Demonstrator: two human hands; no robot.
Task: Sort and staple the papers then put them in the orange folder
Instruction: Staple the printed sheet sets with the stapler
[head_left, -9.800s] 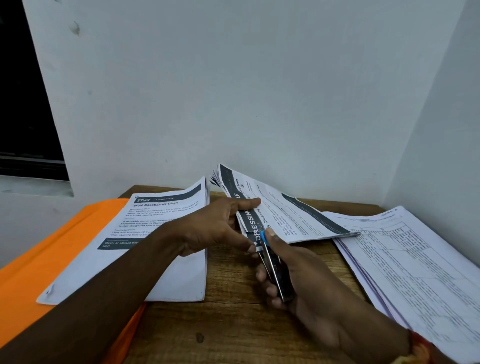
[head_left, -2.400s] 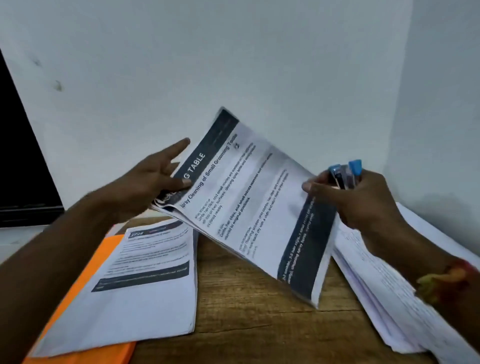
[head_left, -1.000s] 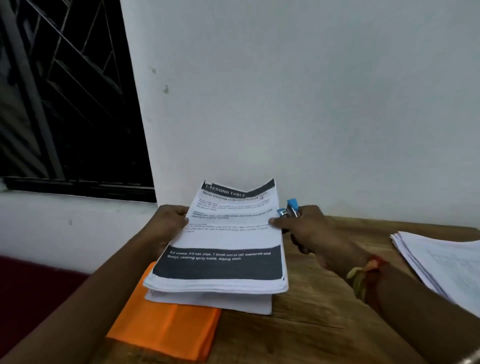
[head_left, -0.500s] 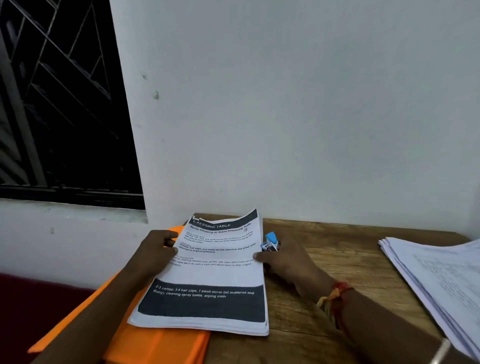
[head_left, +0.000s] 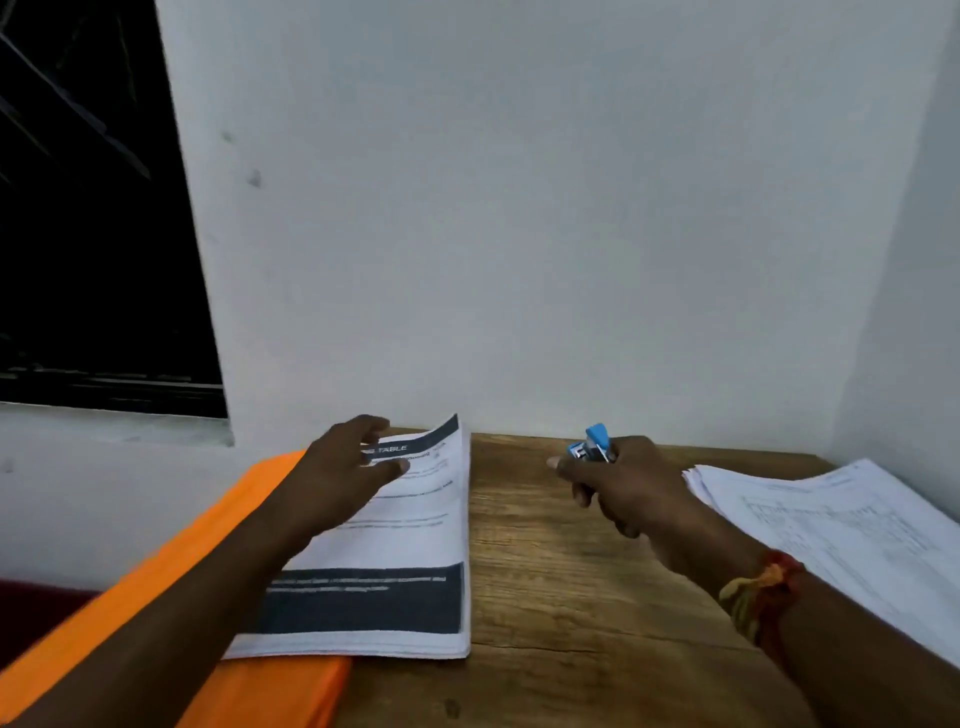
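One white printed paper bundle (head_left: 395, 545) with dark bands lies flat on the flat orange folder (head_left: 156, 587), its right edge past the folder's. I grip the small blue stapler (head_left: 592, 449), tip up, in my right hand (head_left: 628, 488). The loose white sheet stack (head_left: 841, 530) lies far right, slightly fanned.

Two paper stacks are lying on one wooden table (head_left: 545, 597): a dark-banded stack (head_left: 410, 535) at nine o'clock, a loose stack (head_left: 841, 525) at three o'clock. One orange folder (head_left: 208, 551) is lying at eight o'clock, one blue stapler (head_left: 592, 448) at twelve o'clock. Two hands are showing: left hand (head_left: 337, 478), right hand (head_left: 628, 488).
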